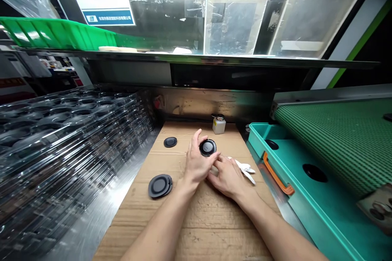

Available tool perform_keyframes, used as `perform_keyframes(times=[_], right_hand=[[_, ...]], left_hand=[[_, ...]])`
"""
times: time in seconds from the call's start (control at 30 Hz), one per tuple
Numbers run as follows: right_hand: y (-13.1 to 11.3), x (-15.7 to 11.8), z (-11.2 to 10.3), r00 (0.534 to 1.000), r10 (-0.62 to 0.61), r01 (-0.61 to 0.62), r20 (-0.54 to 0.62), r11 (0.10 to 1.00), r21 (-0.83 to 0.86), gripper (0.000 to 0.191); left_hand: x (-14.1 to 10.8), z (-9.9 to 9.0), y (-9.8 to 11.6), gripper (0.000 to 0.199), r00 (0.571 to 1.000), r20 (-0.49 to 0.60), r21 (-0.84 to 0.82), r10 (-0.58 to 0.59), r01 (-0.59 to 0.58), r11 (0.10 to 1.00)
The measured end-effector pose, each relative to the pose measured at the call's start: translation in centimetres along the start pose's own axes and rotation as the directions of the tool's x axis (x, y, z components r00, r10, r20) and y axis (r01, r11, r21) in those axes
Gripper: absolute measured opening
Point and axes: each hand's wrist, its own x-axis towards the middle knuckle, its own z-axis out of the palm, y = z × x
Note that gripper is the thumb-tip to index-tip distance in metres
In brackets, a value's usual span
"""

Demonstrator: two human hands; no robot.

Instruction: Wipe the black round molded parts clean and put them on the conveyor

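Note:
Between the fingers and thumb of my left hand point(197, 162) is a round black part point(208, 147), tilted so its face shows. My right hand point(226, 175) lies just beside it, its fingers bent and touching the left thumb; whether they grip anything is hidden. Under both hands is a cardboard sheet point(214, 228). A white cloth or glove point(245, 168) sits partly behind my right hand. One black disc point(170, 142) lies at the upper left of the cardboard, and overlapping black discs point(159, 186) lie nearer, left of my left forearm.
A small bottle point(219, 124) stands at the cardboard's back edge. Stacked clear trays point(67, 147) fill the left. At the right, a teal bin point(312, 208) with black discs sits beside a green conveyor belt point(339, 130). A shelf point(214, 60) with a green basket point(61, 34) crosses above.

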Motion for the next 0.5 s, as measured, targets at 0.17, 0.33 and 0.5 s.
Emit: perform_keyframes(times=[0.17,0.33,0.5], right_hand=[[0.0,0.1,0.1,1.000,0.008,-0.007,0.018,1.000,-0.020,0.023],[0.0,0.2,0.0,0.999,0.013,-0.012,0.050,1.000,-0.004,0.021],[0.0,0.2,0.1,0.999,0.020,-0.020,0.049,1.000,-0.003,0.021]], left_hand=[[-0.4,0.6,0.1,0.081,0.998,-0.022,0.002,0.055,-0.055,0.998],[-0.3,0.3,-0.7,0.088,0.971,0.071,0.395,0.228,-0.237,0.887],[0.1,-0.5,-1.6,0.091,0.925,0.207,0.646,0.320,-0.375,0.665]])
